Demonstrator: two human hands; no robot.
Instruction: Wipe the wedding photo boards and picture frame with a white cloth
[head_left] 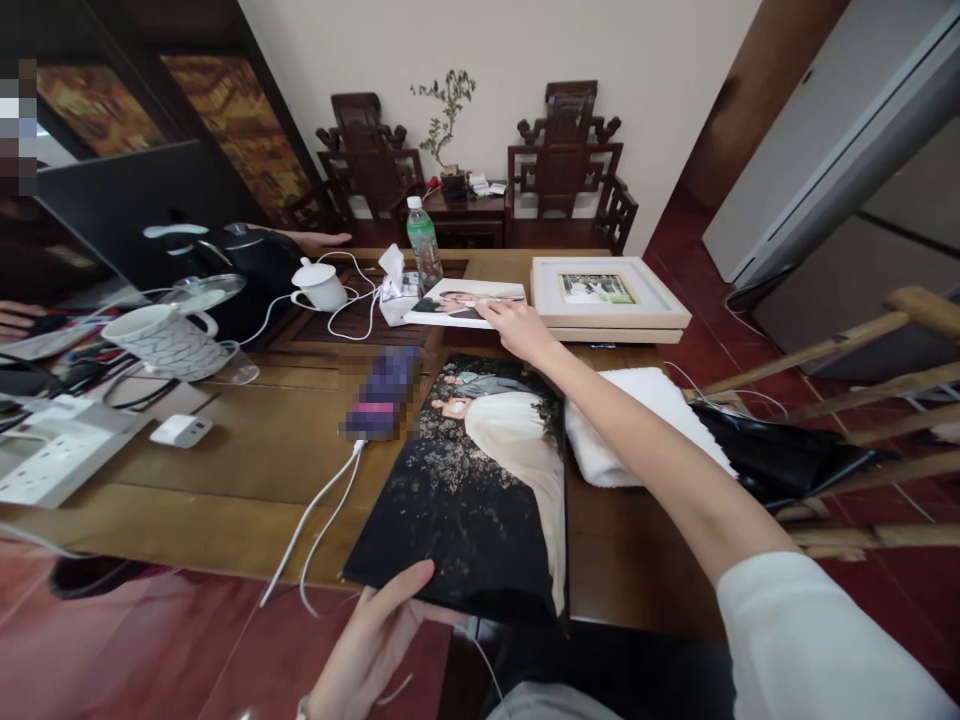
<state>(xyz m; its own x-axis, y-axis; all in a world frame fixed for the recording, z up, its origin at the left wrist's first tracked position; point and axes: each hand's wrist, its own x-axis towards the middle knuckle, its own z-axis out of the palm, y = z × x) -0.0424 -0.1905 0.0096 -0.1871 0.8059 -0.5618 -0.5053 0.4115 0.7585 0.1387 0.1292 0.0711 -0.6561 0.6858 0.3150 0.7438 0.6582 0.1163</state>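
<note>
A large dark photo print [480, 490] of a couple lies on the wooden table [247, 450]. My left hand [375, 640] grips its near edge, thumb on top and fingers underneath. My right hand [517, 325] reaches far across the table and rests with fingers down on a smaller photo print [461, 302] lying flat beside stacked picture frames [607, 295]. Whether it pinches that print I cannot make out.
A folded white towel [637, 425] and a black bag [780, 455] lie right of my arm. A green bottle [424, 245], tissues, white teapot [321, 285], mug [169, 340], kettle, power strip [52, 455] and cables crowd the left. Another person's hand [322, 240] rests at the far left.
</note>
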